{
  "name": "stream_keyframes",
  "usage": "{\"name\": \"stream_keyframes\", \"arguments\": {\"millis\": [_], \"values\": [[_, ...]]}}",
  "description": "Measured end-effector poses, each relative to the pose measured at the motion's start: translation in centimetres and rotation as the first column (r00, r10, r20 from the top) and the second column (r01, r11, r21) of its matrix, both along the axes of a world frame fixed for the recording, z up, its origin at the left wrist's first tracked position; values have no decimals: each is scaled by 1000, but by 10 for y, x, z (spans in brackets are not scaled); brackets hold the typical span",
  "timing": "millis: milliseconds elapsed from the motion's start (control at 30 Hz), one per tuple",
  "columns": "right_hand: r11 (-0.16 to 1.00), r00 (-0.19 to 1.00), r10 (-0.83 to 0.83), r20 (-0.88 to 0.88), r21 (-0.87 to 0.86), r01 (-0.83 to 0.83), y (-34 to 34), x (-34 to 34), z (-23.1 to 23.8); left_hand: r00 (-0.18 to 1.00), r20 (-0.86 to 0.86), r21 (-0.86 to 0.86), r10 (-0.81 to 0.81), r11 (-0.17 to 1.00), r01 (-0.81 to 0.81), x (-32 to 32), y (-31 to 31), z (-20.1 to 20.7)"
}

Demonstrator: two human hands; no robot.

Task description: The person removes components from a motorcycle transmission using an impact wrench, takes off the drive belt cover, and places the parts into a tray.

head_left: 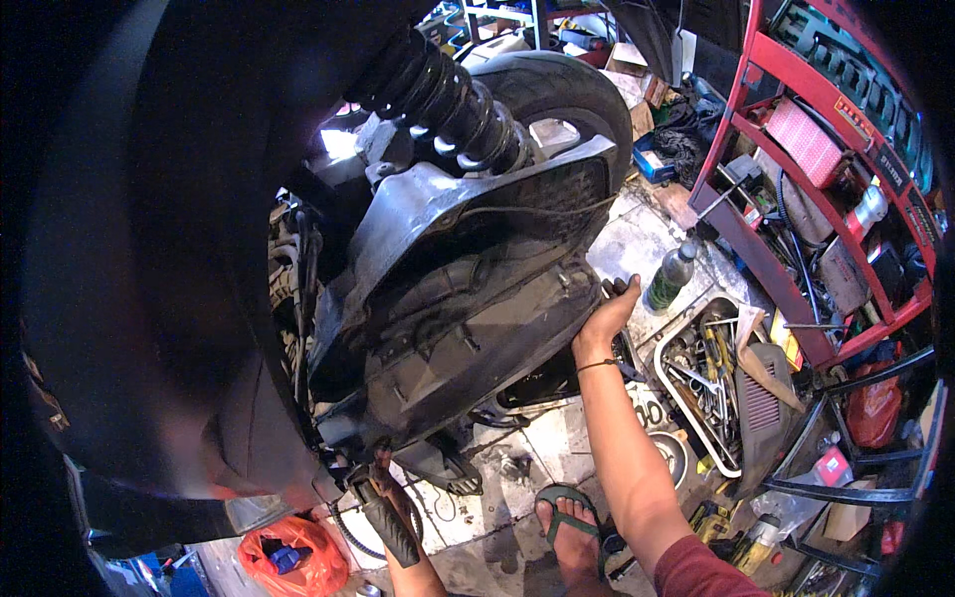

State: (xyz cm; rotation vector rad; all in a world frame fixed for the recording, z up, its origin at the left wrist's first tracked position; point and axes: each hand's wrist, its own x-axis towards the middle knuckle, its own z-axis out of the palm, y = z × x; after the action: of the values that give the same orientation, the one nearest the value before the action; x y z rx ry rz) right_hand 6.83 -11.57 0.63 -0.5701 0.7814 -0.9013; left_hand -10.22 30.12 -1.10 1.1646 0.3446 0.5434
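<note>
Our long, dusty black cover (487,343) sits below the glossy coil spring (448,104), over the tiled floor (632,234), left of the tray's rim (661,356). Should its smooth, grimy curved end slide on our right hand (609,318), it could tip; we cannot tell whether that hand, pressed there, is clamped, nor our left hand (398,490), half hidden by a ribbed grip (388,525).

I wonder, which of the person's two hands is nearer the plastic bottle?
The right hand, at the end of the dark casing, is nearer the bottle; the left hand is much farther away, beside the black peg.
</note>
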Motion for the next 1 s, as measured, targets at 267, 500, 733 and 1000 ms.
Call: {"name": "stream_keyframes", "arguments": {"millis": [267, 500, 733, 1000], "values": [[900, 941, -232, -248, -421, 111, 86, -104, 50, 976, -193, 613, -105, 763, 204, -5, 40, -47], [230, 985, -69, 156, -959, 168, 140, -81, 91, 962, -5, 339, -274, 904, 260, -4, -30, 14], [138, 986, -142, 89, -984, 109, 142, -60, 79, 995, -100, 561, 8, 826, 50, -9, -76, 32], [329, 987, 17, -158, -932, -155, 133, -121, 94, 988, 48, -270, -150, 950, 157, 29, -104, 22]]}}
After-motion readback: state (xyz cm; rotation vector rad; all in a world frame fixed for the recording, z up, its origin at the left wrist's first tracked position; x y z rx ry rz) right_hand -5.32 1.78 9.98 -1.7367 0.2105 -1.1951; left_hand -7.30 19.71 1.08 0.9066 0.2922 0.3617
